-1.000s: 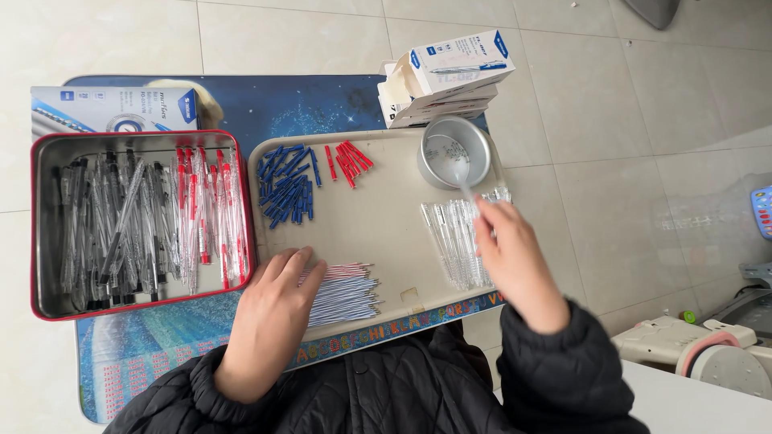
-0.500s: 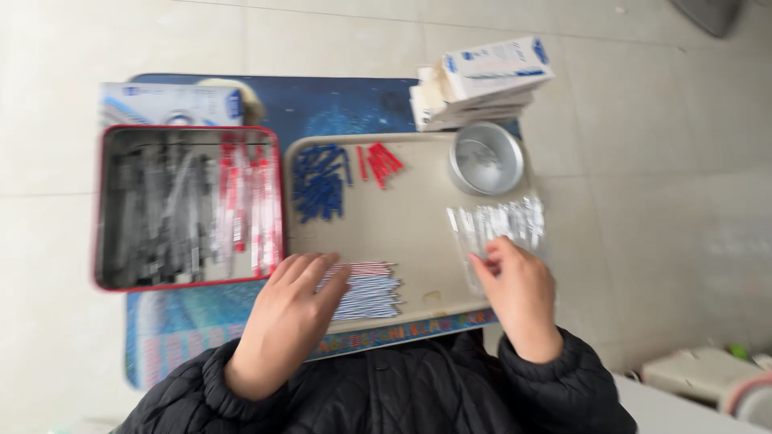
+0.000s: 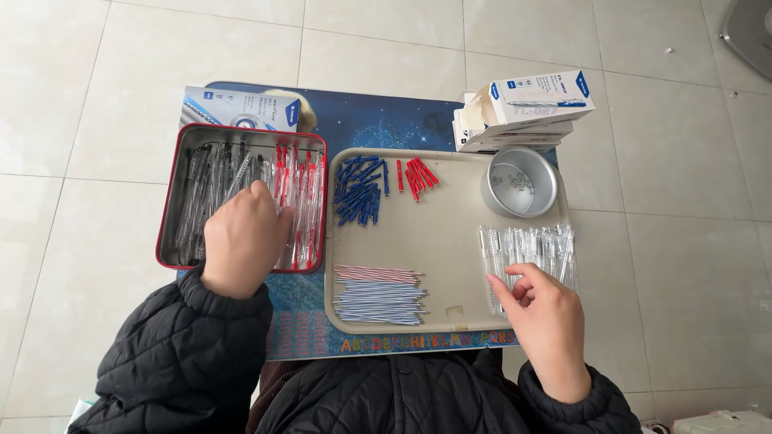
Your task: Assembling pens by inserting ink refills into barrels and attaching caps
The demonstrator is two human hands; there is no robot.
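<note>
Now L hand (image 3: pixel 244 239) curled down in red tin (image 3: pixel 170 210), grip unclear; R hand (image 3: pixel 545 309) fingers loosely bent on clear barrels (image 3: pixel 527 247).

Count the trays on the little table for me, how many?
2. The red metal tray of finished pens sits on the left; the beige plastic tray with loose pen parts sits beside it, to its right.

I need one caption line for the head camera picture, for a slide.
Left hand reaches into red tin of pens; right hand touches clear barrels on beige tray.
</note>
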